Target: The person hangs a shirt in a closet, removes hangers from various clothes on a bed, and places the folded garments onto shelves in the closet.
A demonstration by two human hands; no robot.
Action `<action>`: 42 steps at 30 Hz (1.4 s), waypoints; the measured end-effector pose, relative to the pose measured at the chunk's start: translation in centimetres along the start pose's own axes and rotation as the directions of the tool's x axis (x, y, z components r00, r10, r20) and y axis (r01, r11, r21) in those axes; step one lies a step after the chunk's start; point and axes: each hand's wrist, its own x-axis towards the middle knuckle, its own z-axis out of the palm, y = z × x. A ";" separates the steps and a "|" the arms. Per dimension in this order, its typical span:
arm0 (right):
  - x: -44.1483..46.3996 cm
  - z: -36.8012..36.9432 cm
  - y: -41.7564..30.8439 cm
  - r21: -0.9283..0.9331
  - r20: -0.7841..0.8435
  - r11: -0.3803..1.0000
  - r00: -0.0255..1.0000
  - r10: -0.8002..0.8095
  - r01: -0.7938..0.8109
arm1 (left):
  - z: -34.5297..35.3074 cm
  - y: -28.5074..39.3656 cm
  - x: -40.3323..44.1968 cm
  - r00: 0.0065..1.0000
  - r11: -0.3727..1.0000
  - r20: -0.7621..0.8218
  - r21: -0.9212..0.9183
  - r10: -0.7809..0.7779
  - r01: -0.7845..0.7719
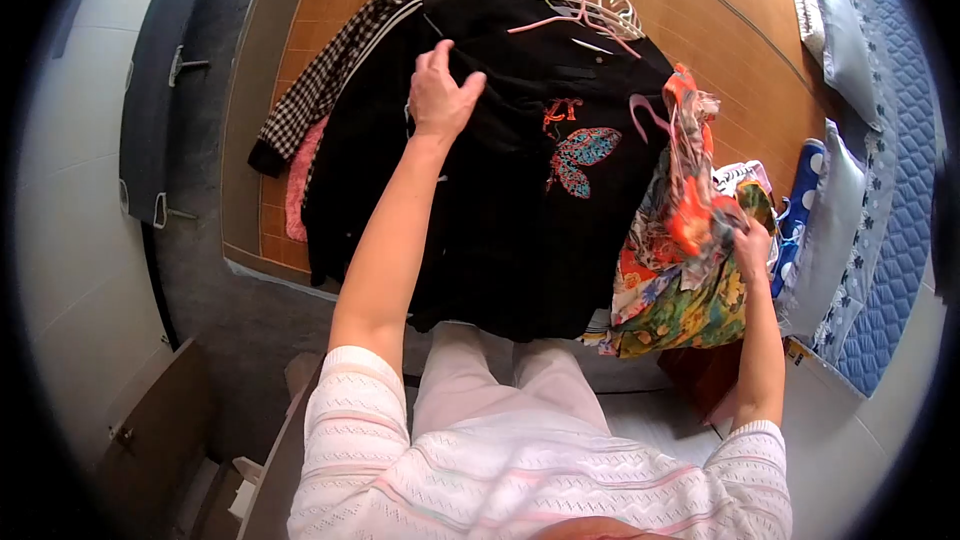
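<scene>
A black top [500, 240] with a colourful butterfly design [582, 158] lies spread on the wooden surface, its lower edge at my legs. My left hand [442, 90] is over its upper left part, thumb apart from the fingers, holding nothing. At the right, my right hand [752, 248] is closed on an orange-red floral garment [688, 180], part of which rises in blurred folds. A pink hanger [648, 116] shows beside that garment. Underneath lies a green and yellow floral cloth [685, 320]. Which fold my right fingers pinch is partly hidden.
Several hangers [590, 8] poke out at the top of the black clothes. A black-and-white checked garment [300, 105] and a pink fuzzy piece [298, 185] lie at the left. Blue quilted bedding [900, 200] and a grey-blue pillow [828, 230] are at the right.
</scene>
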 end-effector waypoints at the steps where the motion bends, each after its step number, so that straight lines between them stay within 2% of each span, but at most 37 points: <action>1: -1.0 -1.2 1.9 -0.049 -0.038 0.995 0.996 0.084 -0.086 | 0.3 0.1 0.5 0.998 0.999 -0.048 -0.003 -0.038 0.038; 2: -1.1 -0.6 6.9 -0.104 -0.141 0.979 0.977 0.160 -0.175 | 0.4 0.3 1.0 0.993 0.997 -0.095 -0.005 -0.073 0.073; 4: -1.8 -1.4 12.8 -0.245 -0.165 0.880 0.912 0.376 -0.408 | -0.1 0.7 2.0 0.984 0.992 -0.174 0.110 -0.036 0.055; 6: -2.2 -1.4 17.6 -0.308 -0.153 0.843 0.898 0.412 -0.440 | 0.0 -0.3 3.4 0.967 0.968 -0.218 0.240 0.131 -0.078; 8: -2.8 -1.5 15.7 -0.262 -0.113 0.857 0.896 0.430 -0.444 | -0.1 -0.9 5.2 0.994 0.975 0.097 0.223 -0.041 0.018; 10: -1.5 -0.4 13.6 -0.235 -0.046 0.874 0.903 0.428 -0.426 | 0.0 -0.4 5.7 0.927 0.992 0.352 0.049 -0.127 0.117; 11: -1.8 -0.3 8.6 0.024 -0.017 0.927 0.927 0.374 -0.373 | -0.3 0.4 5.5 0.875 0.981 0.458 -0.026 -0.157 0.190; 12: -0.9 3.0 10.2 0.294 0.116 0.913 0.959 0.259 -0.282 | -0.7 1.2 5.2 0.810 0.959 0.560 -0.091 -0.174 0.269; 13: -1.0 3.3 4.2 0.419 0.113 0.897 0.988 0.107 -0.145 | -1.2 1.9 4.5 0.778 0.931 0.616 -0.197 -0.125 0.307; 14: -1.1 3.9 -0.5 0.675 0.261 0.711 0.965 0.021 -0.197 | -1.8 2.8 3.3 0.788 0.901 0.610 -0.288 -0.090 0.325; 15: -2.2 1.7 -7.9 0.732 0.362 0.616 0.932 0.011 -0.292 | -2.5 4.0 1.7 0.796 0.862 0.603 -0.373 -0.056 0.343; 16: -2.6 0.8 -12.8 0.750 0.439 0.571 0.897 -0.053 -0.334 | -3.2 5.3 0.0 0.806 0.816 0.592 -0.453 -0.026 0.359; 17: -2.9 0.9 -16.3 0.809 0.481 0.458 0.862 -0.158 -0.368 | -4.1 7.3 -1.9 0.819 0.813 0.573 -0.462 -0.030 0.354; 20: -4.5 -0.4 -23.9 0.895 0.446 0.164 0.818 -0.363 -0.416 | -5.1 12.8 -8.8 0.856 0.858 0.517 -0.431 -0.019 0.279; 22: -6.2 -1.6 -25.1 0.934 0.352 0.085 0.857 -0.377 -0.346 | -3.7 14.7 -13.9 0.895 0.876 0.367 -0.479 0.254 -0.052; 23: -7.2 -1.2 -24.3 0.943 0.333 0.076 0.902 -0.274 -0.325 | -3.6 15.9 -16.0 0.860 0.884 0.342 -0.410 0.379 -0.226; 24: -8.2 -0.9 -23.1 0.951 0.309 0.071 0.936 -0.170 -0.302 | -3.7 17.1 -17.5 0.830 0.878 0.404 -0.438 0.384 -0.193; 25: -8.9 -1.5 -21.5 0.935 0.355 0.047 0.924 -0.144 -0.352 | -3.3 17.3 -19.1 0.772 0.839 0.484 -0.533 0.411 -0.112; 26: -9.7 -2.2 -20.0 0.923 0.384 0.049 0.922 -0.053 -0.382 | -3.0 17.5 -20.1 0.722 0.785 0.538 -0.620 0.435 -0.011; 27: -10.4 -3.0 -18.1 0.915 0.404 0.013 0.914 0.029 -0.404 | -2.9 17.6 -20.1 0.702 0.734 0.501 -0.678 0.507 -0.046; 28: -10.7 -3.8 -15.7 0.919 0.383 0.063 0.918 0.104 -0.390 | -2.9 17.6 -20.1 0.676 0.678 0.461 -0.731 0.575 -0.079; 30: -10.9 -6.0 -11.0 0.901 0.325 0.197 0.901 0.287 -0.387 | -2.7 16.3 -17.4 0.729 0.743 0.415 -0.641 0.545 -0.191; 31: -11.0 -6.3 -7.1 0.900 0.278 0.258 0.918 0.283 -0.352 | -2.5 15.3 -15.3 0.771 0.794 0.376 -0.549 0.513 -0.260; 33: -11.2 -7.6 -2.7 0.903 0.229 0.329 0.958 0.172 -0.275 | -0.8 11.4 -10.8 0.856 0.871 0.252 -0.333 0.452 -0.361; 34: -11.4 -8.2 -1.0 0.884 0.181 0.407 0.971 0.158 -0.231 | -0.2 9.8 -8.5 0.896 0.899 0.186 -0.260 0.404 -0.351; 36: -11.6 -9.8 1.9 0.749 0.097 0.646 0.988 0.118 -0.150 | 1.3 5.5 -3.7 0.896 0.902 0.102 -0.064 0.431 -0.427; 37: -11.6 -9.9 5.4 0.737 0.067 0.662 0.989 0.129 -0.136 | 2.0 3.6 -1.5 0.898 0.899 0.083 0.043 0.431 -0.436; 38: -11.6 -9.7 7.8 0.723 0.037 0.680 0.990 0.139 -0.123 | 2.8 1.9 0.5 0.899 0.886 0.062 0.149 0.434 -0.438; 40: -11.2 -10.7 7.9 0.803 0.072 0.571 0.978 0.195 -0.173 | 4.3 0.0 3.4 0.954 0.906 0.079 0.301 0.288 -0.298; 41: -11.1 -10.4 10.2 0.750 0.032 0.644 0.981 0.193 -0.151 | 4.7 -0.2 4.1 0.974 0.910 0.127 0.352 0.187 -0.221; 42: -10.9 -10.2 11.6 0.755 0.022 0.634 0.972 0.235 -0.171 | 5.0 -0.1 4.6 0.982 0.902 0.168 0.407 0.083 -0.146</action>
